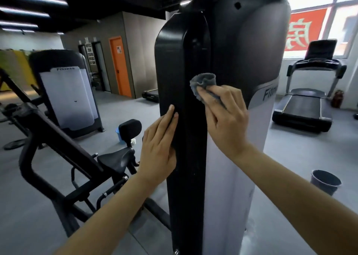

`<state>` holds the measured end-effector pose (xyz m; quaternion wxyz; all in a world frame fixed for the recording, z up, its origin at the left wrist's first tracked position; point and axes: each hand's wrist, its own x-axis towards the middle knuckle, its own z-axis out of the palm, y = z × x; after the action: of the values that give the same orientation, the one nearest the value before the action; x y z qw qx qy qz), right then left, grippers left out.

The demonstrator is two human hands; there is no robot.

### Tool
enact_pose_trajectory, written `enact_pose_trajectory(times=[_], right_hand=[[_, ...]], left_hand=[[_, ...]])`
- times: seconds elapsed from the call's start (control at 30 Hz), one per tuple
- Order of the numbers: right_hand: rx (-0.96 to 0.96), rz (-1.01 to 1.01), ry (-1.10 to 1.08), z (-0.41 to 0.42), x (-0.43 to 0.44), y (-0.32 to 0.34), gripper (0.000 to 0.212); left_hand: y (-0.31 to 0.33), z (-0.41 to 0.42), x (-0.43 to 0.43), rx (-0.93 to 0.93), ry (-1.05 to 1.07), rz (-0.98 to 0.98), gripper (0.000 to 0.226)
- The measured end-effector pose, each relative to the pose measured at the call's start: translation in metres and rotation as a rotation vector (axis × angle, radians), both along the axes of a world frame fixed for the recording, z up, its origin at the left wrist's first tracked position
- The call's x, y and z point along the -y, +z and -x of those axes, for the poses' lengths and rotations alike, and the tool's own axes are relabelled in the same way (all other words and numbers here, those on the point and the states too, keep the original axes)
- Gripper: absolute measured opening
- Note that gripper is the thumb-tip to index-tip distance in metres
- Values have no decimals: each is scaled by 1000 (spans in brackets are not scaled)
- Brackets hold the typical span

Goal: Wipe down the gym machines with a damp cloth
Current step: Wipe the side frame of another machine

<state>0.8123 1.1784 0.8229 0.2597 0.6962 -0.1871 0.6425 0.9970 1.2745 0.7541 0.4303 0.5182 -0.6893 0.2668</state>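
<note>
A tall gym machine housing (186,65) fills the middle of the head view, with a glossy black front edge and a grey-and-white side panel marked "Fitness". My right hand (224,117) presses a bunched grey cloth (203,84) against the black edge at about mid height, fingers curled over the cloth. My left hand (158,148) lies flat against the left face of the black edge, lower down, fingers straight. Part of the cloth is hidden under my right fingers.
The black frame, seat and pads of the machine (81,158) stand at the lower left. A second weight machine (67,94) is behind it, with a blue bucket (121,136) on the floor. A treadmill (308,101) stands at the right, a dark bin (325,181) nearer.
</note>
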Motion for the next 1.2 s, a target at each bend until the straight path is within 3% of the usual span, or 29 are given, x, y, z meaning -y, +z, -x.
enact_pose_trajectory(times=[0.27, 0.37, 0.6, 0.8, 1.0, 1.1, 1.2], right_hand=[[-182, 159, -63, 3, 6, -150, 32], [-196, 175, -24, 3, 6, -132, 28], [25, 181, -1, -12, -3, -4, 30], [-24, 207, 51, -7, 0, -88, 29], [-89, 297, 18, 3, 11, -189, 27], [-144, 345, -4, 5, 8, -176, 27], [-56, 307, -28, 1, -2, -120, 27]], left_hand=[[-57, -5, 31, -12, -62, 206, 83], [-68, -3, 35, -15, -54, 239, 80], [-65, -4, 35, -32, -18, 287, 72], [-74, -15, 38, 40, -88, 285, 70], [-91, -13, 40, 95, 4, 325, 72], [-94, -12, 41, 119, 64, 358, 71], [-95, -10, 41, 101, 90, 353, 68]])
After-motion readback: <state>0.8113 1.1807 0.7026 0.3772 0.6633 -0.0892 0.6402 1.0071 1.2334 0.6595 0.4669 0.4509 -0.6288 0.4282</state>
